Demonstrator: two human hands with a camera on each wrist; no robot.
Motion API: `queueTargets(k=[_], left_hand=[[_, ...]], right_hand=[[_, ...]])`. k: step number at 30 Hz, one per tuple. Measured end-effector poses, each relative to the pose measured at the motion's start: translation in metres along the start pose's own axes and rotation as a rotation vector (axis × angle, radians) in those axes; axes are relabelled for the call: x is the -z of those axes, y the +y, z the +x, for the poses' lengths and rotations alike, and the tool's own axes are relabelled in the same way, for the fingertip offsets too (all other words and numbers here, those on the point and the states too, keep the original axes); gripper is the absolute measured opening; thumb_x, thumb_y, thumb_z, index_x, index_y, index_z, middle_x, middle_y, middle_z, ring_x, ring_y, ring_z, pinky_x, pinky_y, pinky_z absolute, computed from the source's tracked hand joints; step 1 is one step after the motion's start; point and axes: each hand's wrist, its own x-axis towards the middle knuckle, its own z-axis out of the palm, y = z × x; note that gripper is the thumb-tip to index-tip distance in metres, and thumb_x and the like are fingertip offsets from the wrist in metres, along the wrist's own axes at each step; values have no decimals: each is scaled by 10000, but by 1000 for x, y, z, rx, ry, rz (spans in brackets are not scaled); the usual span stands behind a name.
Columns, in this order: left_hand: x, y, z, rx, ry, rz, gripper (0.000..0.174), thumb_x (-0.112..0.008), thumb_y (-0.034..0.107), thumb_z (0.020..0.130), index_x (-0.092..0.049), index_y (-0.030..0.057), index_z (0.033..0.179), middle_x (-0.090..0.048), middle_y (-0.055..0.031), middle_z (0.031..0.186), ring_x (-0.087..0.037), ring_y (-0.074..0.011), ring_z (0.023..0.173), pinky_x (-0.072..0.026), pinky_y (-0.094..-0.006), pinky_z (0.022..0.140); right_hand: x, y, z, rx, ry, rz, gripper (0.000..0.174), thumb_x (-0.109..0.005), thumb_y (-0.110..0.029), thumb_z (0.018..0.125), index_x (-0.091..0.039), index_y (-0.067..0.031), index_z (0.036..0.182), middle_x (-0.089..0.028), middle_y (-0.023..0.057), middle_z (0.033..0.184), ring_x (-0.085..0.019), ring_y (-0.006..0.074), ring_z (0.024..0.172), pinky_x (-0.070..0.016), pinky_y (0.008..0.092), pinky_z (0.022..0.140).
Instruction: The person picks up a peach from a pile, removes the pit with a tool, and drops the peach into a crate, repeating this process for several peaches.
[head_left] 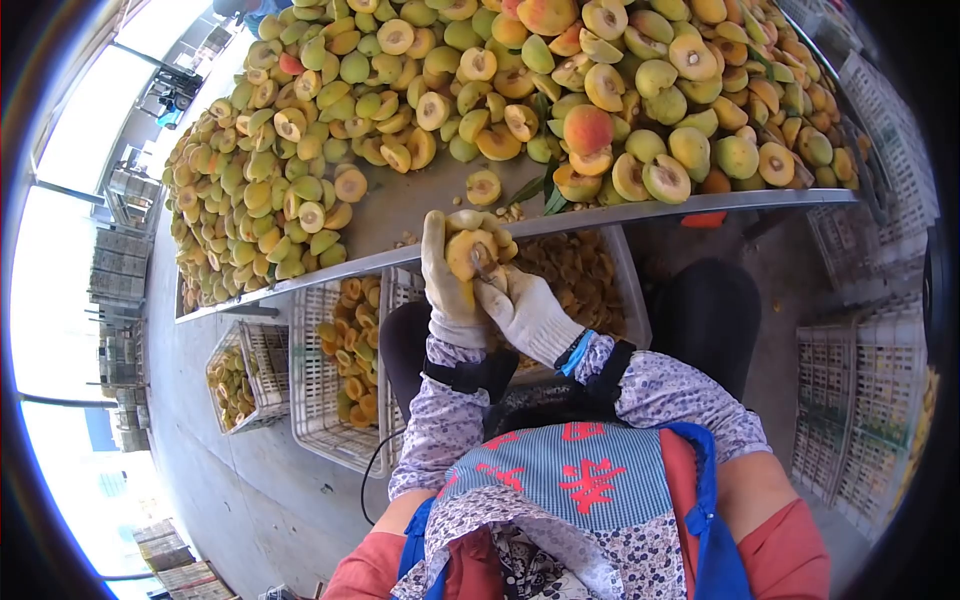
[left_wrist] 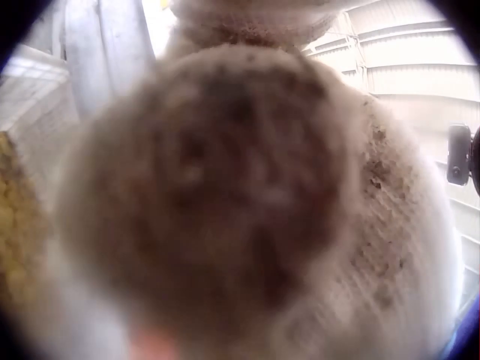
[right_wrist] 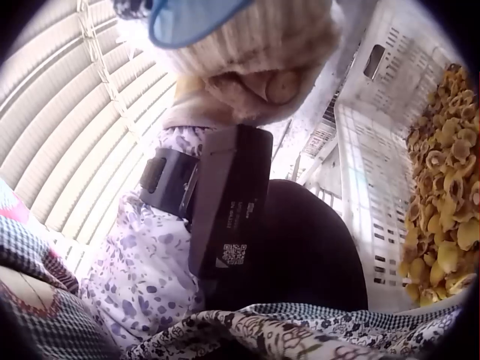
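Observation:
In the head view my gloved left hand holds a halved yellow peach with its cut face turned up, just below the table's front edge. My gloved right hand is close against it, thumb and fingers curled round a small hand tool. The tool's dark tip lies at the middle of the cut face, and its round handle end shows in the right wrist view. Most of the tool is hidden by the glove. A large blurred, stained glove surface fills the left wrist view.
A metal-edged table bears a heap of halved peaches. Below its edge stand a white crate of peach pieces and a bin of brown-yellow pieces by my knees. More crates are stacked at the right.

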Motion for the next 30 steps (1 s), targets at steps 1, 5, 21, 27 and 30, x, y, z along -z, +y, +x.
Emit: queueTargets(k=[1, 5, 21, 27, 30], left_hand=[[1, -2, 0, -12, 10, -27, 487, -397, 463, 1059, -604, 32, 969, -642, -147, 873, -628, -268, 781, -540, -403, 739], [0, -6, 0, -74, 26, -23, 483, -392, 462, 1061, -597, 33, 979, -642, -152, 881, -626, -270, 800, -535, -398, 767], [7, 2, -4, 29, -68, 437, 575, -423, 471, 1052, -681, -37, 978, -660, -122, 819, -630, -198, 746, -522, -313, 732], [2, -10, -1, -388, -24, 586, 587, -405, 472, 1056, -671, -36, 929, -670, -141, 807, -634, -232, 692, -520, -332, 668], [7, 3, 3, -207, -131, 542, 564, -402, 426, 1063, -672, -40, 896, -669, -125, 761, -619, -217, 651, -506, -316, 642]], right_hand=[[1, -6, -2, 13, 23, 17, 319, -607, -286, 973, -624, 21, 1059, -687, 264, 911, -670, 449, 903, -534, 439, 767], [-3, 1, 1, 56, 70, -13, 297, -604, -266, 973, -621, 20, 1052, -685, 255, 894, -676, 434, 878, -533, 431, 750], [20, -14, -5, -153, -140, -280, 354, -593, -305, 977, -632, 26, 1096, -685, 274, 946, -667, 438, 926, -532, 451, 794], [12, -13, -5, -301, -189, 294, 378, -548, -321, 1019, -644, 43, 1062, -691, 243, 920, -671, 369, 925, -517, 397, 815], [27, -19, -1, -380, -344, 145, 389, -527, -341, 1033, -645, 27, 1075, -699, 181, 902, -669, 301, 910, -511, 366, 819]])
